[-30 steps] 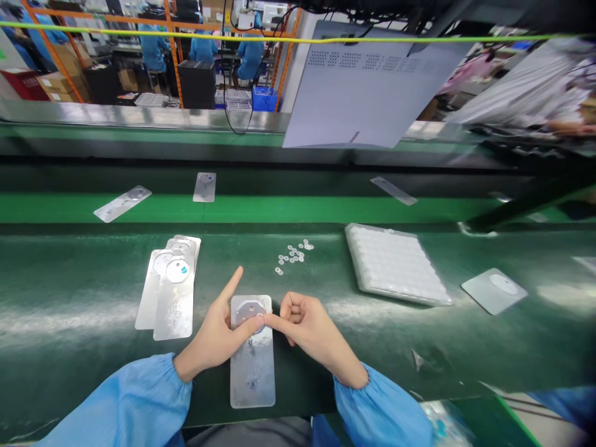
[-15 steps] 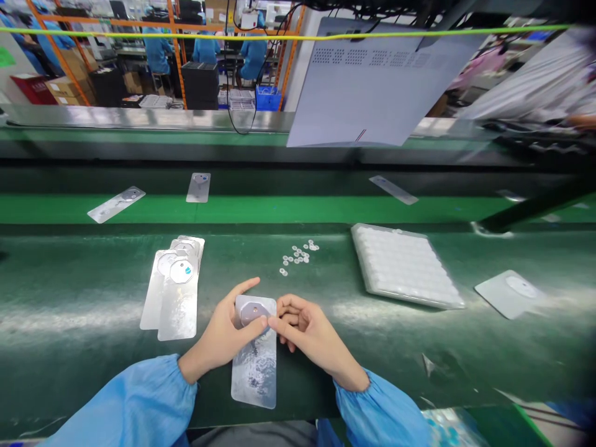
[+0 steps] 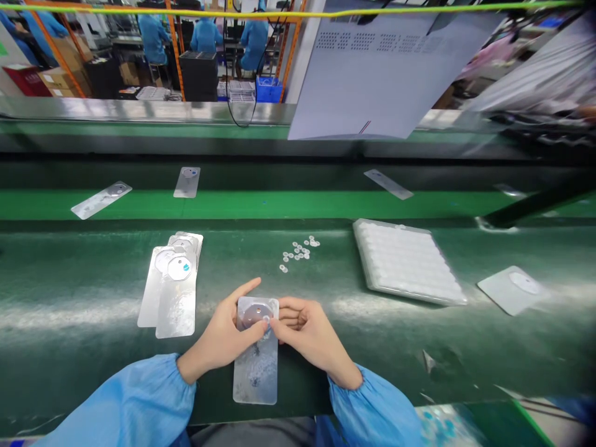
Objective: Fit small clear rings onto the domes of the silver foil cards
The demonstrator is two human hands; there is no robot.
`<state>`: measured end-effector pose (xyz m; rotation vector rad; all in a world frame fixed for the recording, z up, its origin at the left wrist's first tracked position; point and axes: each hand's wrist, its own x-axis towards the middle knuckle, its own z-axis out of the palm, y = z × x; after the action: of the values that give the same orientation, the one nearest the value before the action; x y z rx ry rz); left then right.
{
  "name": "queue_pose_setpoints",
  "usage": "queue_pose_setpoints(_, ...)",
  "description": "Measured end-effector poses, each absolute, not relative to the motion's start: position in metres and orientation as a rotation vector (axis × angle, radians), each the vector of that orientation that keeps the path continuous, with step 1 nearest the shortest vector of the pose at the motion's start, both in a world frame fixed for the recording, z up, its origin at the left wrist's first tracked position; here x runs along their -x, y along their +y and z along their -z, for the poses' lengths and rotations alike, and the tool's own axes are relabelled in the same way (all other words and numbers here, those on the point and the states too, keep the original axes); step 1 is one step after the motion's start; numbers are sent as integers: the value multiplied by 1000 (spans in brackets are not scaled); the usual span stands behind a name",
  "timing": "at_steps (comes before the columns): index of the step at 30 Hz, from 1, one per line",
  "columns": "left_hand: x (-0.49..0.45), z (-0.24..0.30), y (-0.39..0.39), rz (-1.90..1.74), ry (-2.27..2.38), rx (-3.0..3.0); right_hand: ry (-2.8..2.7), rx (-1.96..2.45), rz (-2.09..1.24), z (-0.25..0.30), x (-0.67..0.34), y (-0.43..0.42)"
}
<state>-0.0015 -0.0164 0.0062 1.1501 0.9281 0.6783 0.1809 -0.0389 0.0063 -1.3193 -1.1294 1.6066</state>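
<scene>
A flat silvery rectangular plate (image 3: 256,379) with rounded corners is held upright in front of me, a roundish recess with a small hole near its top. My left hand (image 3: 223,338) grips its left edge, thumb across the front, index finger stretched out. From the right, my right hand (image 3: 310,332) has curled fingers at the plate's edge, partly hidden behind it, with the thumb on its face. A small white ring (image 3: 266,319) shows between the two thumb tips. Several similar loose white rings (image 3: 300,251) lie beyond my hands.
Overlapping silvery plates (image 3: 177,304) lie left of my hands. A clear tray of white pieces (image 3: 405,261) sits to the right, with another plate (image 3: 510,290) past it. More plates rest along the green belt (image 3: 279,205). A hanging white panel (image 3: 367,87) faces me.
My right hand has shifted from beside the plate's edge onto it, its thumb now on the face. The white ring has come into view there. Plates on the belt have slid left.
</scene>
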Motion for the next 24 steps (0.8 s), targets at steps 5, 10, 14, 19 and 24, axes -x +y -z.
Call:
queue_pose_setpoints(5, 2, -5, -17, -686, 914, -1159, -1090, 1343, -1578, -4, -179, -38)
queue_pose_setpoints(10, 0, -4, -20, -703, 924, -1149, -1112, 1379, -1546, -6, -175, -42)
queue_pose_setpoints(14, 1, -2, -19, -710, 925, -1149, -1116, 1397, -1511, -5, -174, -41)
queue_pose_setpoints(19, 1, 0, -15, -748, 977, -1118, -1169, 1291, -1623, -5, -178, -35)
queue_pose_setpoints(24, -3, -2, -14, -895, 1015, -1055, -1285, 1147, -1799, -2, -175, -47)
